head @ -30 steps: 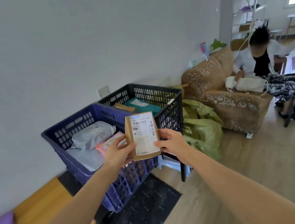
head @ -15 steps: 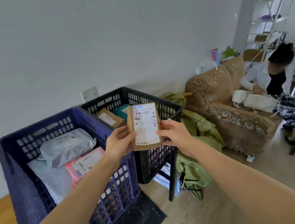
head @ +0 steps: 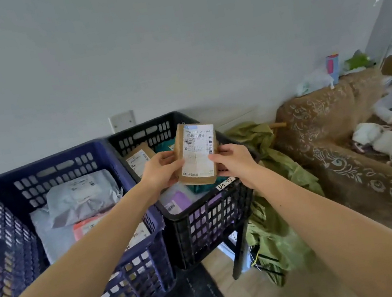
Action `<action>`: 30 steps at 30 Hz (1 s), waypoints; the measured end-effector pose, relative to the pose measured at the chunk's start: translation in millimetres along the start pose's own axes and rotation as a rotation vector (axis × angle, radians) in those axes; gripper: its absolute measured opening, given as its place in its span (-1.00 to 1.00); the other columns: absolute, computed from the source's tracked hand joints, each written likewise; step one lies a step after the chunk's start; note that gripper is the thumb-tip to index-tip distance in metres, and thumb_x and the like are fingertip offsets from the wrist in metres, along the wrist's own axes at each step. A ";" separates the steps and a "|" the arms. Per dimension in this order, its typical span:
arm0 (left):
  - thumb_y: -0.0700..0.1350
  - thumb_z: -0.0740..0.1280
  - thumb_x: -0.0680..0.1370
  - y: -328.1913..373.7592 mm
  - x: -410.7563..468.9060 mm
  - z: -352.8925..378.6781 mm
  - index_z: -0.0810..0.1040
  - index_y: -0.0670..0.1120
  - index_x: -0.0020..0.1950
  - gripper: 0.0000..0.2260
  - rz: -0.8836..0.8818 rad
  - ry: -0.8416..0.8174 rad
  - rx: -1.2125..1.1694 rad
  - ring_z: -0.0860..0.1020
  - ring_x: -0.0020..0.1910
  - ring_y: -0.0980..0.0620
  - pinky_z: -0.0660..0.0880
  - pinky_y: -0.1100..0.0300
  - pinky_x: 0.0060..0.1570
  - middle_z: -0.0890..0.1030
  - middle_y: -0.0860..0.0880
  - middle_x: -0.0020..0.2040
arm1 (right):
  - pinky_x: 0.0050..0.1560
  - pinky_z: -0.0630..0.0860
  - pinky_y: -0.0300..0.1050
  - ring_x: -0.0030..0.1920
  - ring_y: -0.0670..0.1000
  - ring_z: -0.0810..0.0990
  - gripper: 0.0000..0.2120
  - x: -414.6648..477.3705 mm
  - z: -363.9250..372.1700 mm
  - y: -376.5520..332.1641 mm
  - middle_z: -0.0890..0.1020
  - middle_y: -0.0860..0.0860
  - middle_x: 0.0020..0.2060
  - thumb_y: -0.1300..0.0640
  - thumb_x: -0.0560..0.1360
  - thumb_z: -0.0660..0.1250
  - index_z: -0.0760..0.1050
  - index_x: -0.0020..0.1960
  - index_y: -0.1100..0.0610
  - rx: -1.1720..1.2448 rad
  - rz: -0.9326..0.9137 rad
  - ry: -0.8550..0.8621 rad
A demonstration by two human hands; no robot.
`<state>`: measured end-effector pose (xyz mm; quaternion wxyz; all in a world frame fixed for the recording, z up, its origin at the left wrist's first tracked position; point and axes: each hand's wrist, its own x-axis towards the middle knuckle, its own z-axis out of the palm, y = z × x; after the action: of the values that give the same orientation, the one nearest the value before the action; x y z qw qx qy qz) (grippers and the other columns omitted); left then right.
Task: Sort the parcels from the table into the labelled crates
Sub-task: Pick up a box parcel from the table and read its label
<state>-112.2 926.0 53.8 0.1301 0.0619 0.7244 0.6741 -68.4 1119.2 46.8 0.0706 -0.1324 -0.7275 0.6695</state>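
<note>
Since earlier frame, brown parcel (head: pixel 197 154) carried over black crate (head: pixel 204 221); left hand (head: pixel 160 168), right hand (head: pixel 234 162) pinching edges. Label check; next: release into matching crate.

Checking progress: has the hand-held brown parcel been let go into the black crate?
No, left hand and right hand hold the brown parcel up over the black crate.

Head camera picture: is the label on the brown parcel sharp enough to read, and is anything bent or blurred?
Head view: the label on the brown parcel shows its barcode, but small print is unreadable; the wide lens bends the blue crate; the sofa looks soft.
</note>
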 end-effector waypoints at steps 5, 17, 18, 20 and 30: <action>-0.20 0.41 0.51 -7.7 39.8 14.0 0.42 -0.16 0.35 -0.58 -0.074 0.119 0.071 0.62 0.04 -0.01 0.62 0.10 -0.08 0.59 -0.08 0.17 | -0.19 0.65 -0.15 -0.02 0.01 0.67 -0.83 62.3 -7.6 9.2 0.67 0.02 0.00 0.23 0.49 0.41 0.51 0.05 0.07 -0.010 0.082 -0.149; -0.28 0.36 0.53 -41.0 95.9 41.2 0.36 -0.16 0.42 -0.54 -0.295 0.315 0.224 0.58 -0.14 0.12 0.52 0.31 -0.37 0.58 0.04 -0.02 | -0.26 0.63 -0.17 -0.07 0.03 0.68 -0.83 165.7 -11.1 51.7 0.67 0.05 -0.09 0.33 0.45 0.43 0.53 -0.01 0.16 -0.093 0.294 -0.479; -0.30 0.36 0.53 -44.1 98.7 42.2 0.34 -0.15 0.44 -0.51 -0.301 0.328 0.257 0.58 -0.10 0.10 0.54 0.29 -0.33 0.57 0.02 0.02 | -0.29 0.63 -0.18 -0.12 0.01 0.68 -0.83 172.6 -9.5 55.8 0.68 0.04 -0.12 0.33 0.44 0.44 0.53 -0.02 0.16 -0.106 0.314 -0.515; -0.34 0.34 0.52 -49.5 101.2 43.8 0.27 -0.10 0.47 -0.44 -0.306 0.343 0.319 0.58 0.01 0.01 0.61 0.15 -0.19 0.56 -0.05 0.11 | -0.34 0.61 -0.18 -0.19 -0.02 0.69 -0.80 181.5 -5.9 61.6 0.68 0.02 -0.17 0.33 0.42 0.46 0.52 0.00 0.17 -0.134 0.351 -0.573; -0.36 0.33 0.44 -71.6 105.8 35.9 0.14 -0.06 0.54 -0.28 -0.407 0.255 0.749 0.48 0.25 -0.09 0.52 0.04 0.14 0.44 -0.13 0.35 | -0.21 0.66 0.01 -0.11 0.16 0.70 -0.73 203.9 29.0 87.9 0.68 0.18 -0.04 0.34 0.38 0.49 0.48 0.00 0.23 -0.325 0.503 -0.798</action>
<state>-197.7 982.5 -30.4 0.1384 -0.1229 0.9264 0.3279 -262.7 1156.1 -58.4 -0.3987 -0.0466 -0.7382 0.5421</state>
